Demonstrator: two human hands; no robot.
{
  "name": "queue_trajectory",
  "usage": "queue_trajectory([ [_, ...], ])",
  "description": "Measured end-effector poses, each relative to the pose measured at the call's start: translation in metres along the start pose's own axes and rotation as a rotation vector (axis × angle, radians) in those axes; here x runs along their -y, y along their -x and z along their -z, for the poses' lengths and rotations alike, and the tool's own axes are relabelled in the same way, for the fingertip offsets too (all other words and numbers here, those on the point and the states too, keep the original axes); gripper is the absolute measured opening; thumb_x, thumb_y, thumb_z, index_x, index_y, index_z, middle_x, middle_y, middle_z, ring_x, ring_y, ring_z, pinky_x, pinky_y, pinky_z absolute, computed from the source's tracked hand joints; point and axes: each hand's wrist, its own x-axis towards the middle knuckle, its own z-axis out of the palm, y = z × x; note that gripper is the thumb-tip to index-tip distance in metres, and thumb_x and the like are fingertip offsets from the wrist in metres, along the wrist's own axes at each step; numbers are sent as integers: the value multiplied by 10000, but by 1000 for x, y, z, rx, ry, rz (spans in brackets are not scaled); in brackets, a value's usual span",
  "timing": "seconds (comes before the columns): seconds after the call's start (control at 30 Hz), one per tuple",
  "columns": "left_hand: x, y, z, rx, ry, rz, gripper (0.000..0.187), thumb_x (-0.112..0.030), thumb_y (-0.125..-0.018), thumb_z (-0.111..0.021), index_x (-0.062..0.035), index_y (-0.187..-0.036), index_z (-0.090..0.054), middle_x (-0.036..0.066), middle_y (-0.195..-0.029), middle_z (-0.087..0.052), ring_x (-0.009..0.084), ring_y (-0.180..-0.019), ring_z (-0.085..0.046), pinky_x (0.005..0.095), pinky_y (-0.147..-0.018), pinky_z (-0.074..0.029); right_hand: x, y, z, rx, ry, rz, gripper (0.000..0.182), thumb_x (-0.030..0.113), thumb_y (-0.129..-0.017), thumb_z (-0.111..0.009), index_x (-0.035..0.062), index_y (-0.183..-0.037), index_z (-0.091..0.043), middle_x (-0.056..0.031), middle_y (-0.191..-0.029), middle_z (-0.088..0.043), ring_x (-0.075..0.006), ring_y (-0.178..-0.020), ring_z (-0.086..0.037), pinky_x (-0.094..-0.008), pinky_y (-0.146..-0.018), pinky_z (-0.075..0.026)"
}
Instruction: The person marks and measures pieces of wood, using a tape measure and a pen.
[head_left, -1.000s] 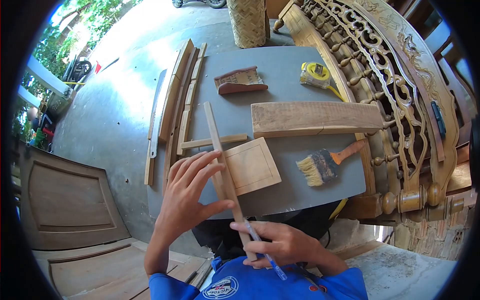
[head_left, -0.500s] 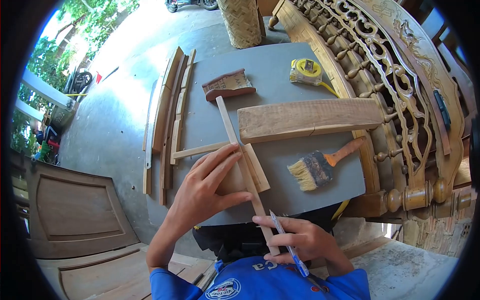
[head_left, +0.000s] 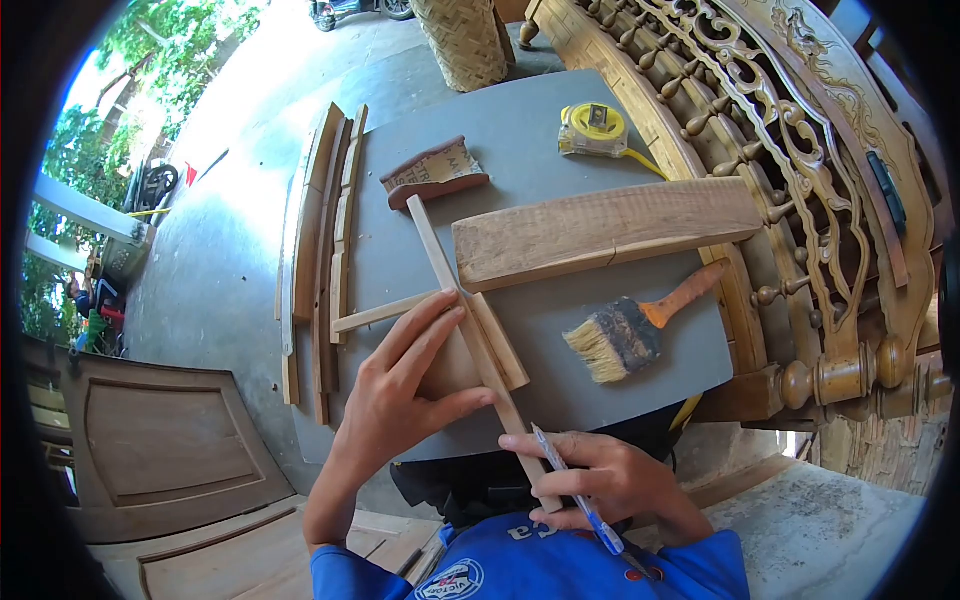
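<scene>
A narrow wooden strip [head_left: 432, 240] slants across the grey board toward my body. My left hand [head_left: 392, 395] is closed on its middle, fingertips on top and thumb along the near side. Beneath it lies a flat wooden piece [head_left: 502, 345], partly covered by that hand. Another thin stick [head_left: 385, 312] runs out to the left. My right hand [head_left: 612, 475] grips the strip's near end and also holds a blue-and-white pen [head_left: 590, 512] between its fingers, tip pointing up and away. A thick wooden block [head_left: 610, 232] lies just beyond, with a dark line on its front edge.
On the grey board [head_left: 520, 110] are a paintbrush [head_left: 640, 325], a yellow tape measure [head_left: 592, 130] and a curved wooden piece with sandpaper [head_left: 435, 175]. Several long wood lengths [head_left: 318, 230] line its left edge. Carved furniture [head_left: 800, 200] borders the right; a wooden panel [head_left: 165, 435] lies lower left.
The view has shifted slightly, so the board and its things sit a little further left. Both hands keep the same hold on the strip, and the pen stays in the right hand.
</scene>
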Motion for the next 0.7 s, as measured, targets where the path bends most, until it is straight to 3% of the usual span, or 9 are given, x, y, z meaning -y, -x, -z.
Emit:
queue_trajectory([
  [0.23,0,-2,-1,-12,-17,-25,741,-396,-601,-791,4,-1170,-537,160,-1266,-485,332,-1100,-536,434,-830,-516,-2,1,0,-29,-4,14,252,115,-722,-721,71,-886,-536,-233,-1274,-476,-326,-1011,-594,-343,-796,-498],
  [0.33,0,-2,-1,-7,-16,-7,745,-399,-597,-792,3,-1171,-538,159,-1265,-486,333,-1104,-533,433,-838,-512,-4,1,1,-37,33,29,318,139,-662,-777,99,-868,-539,-236,-1231,-514,-325,-952,-623,-352,-739,-521],
  [0.7,-2,-3,-1,-20,23,17,723,-364,-602,-801,0,-1171,-542,152,-1260,-494,326,-1102,-537,421,-863,-496,-3,4,0,-33,3,10,261,104,-707,-728,70,-887,-542,-234,-1280,-472,-323,-1018,-591,-335,-778,-502],
])
